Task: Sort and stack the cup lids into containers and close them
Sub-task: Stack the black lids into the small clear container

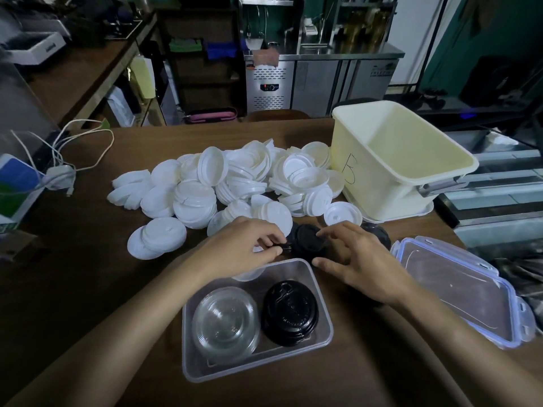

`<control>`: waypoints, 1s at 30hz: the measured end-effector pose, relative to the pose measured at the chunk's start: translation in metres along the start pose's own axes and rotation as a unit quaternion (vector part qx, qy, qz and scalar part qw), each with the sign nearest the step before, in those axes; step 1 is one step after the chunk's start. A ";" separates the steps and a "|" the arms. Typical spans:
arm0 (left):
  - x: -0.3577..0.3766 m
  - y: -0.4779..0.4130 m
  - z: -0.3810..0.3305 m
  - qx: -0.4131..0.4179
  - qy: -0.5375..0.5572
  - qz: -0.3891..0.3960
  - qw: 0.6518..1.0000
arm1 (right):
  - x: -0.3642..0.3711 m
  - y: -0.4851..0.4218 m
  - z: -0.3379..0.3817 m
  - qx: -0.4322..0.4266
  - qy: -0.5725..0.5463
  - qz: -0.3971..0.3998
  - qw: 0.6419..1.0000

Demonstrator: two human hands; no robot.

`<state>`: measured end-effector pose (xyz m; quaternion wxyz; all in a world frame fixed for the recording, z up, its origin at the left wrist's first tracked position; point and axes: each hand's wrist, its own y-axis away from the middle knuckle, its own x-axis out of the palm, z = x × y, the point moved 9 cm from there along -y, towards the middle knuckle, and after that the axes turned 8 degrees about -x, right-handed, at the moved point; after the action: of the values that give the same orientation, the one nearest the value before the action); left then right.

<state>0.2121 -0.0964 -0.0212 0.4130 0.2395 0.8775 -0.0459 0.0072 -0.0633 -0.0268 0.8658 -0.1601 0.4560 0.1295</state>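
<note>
A clear rectangular container (323,333) stands on the brown table in front of me. Inside it sit a stack of clear lids (224,321) on the left and a stack of black lids (289,311) on the right. Just beyond its far rim lies a black lid (307,239). My left hand (249,248) pinches that lid's left edge. My right hand (355,259) curls around its right side, thumb low, fingertips on top. A big heap of white lids (235,183) covers the table's middle.
A cream tub (411,183) marked with a letter stands at the back right on its own lid. The clear container's clip lid (458,289) lies at the right. More black lids (379,233) sit behind my right hand. White cables (73,148) and a box lie at the left.
</note>
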 end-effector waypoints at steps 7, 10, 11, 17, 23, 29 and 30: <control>-0.001 -0.013 0.005 -0.010 -0.102 -0.017 0.995 | 0.026 -0.018 -0.020 0.039 0.009 0.020 0.999; 0.001 -0.022 0.004 -0.012 -0.131 -0.018 0.991 | 0.027 -0.022 -0.020 0.058 0.012 0.017 0.998; 0.003 -0.025 0.002 -0.011 -0.148 -0.018 0.989 | 0.027 -0.023 -0.020 0.063 0.012 0.015 0.998; 0.017 -0.041 0.001 -0.015 -0.210 -0.014 0.978 | 0.023 -0.019 -0.020 0.079 0.032 0.011 0.996; 0.024 -0.051 -0.001 -0.028 -0.164 0.010 0.986 | 0.014 -0.013 -0.019 0.085 0.027 -0.002 0.996; 0.011 -0.043 -0.009 -0.029 -0.155 -0.005 0.987 | 0.000 -0.003 -0.009 0.071 0.004 -0.038 0.997; 0.006 -0.039 -0.012 -0.033 -0.153 -0.009 0.988 | -0.005 -0.001 -0.006 0.063 0.000 -0.049 0.997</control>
<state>0.1826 -0.1254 -0.0227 0.5497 0.2078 0.8071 -0.0572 0.0006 -0.0669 -0.0256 0.8795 -0.1279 0.4547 0.0580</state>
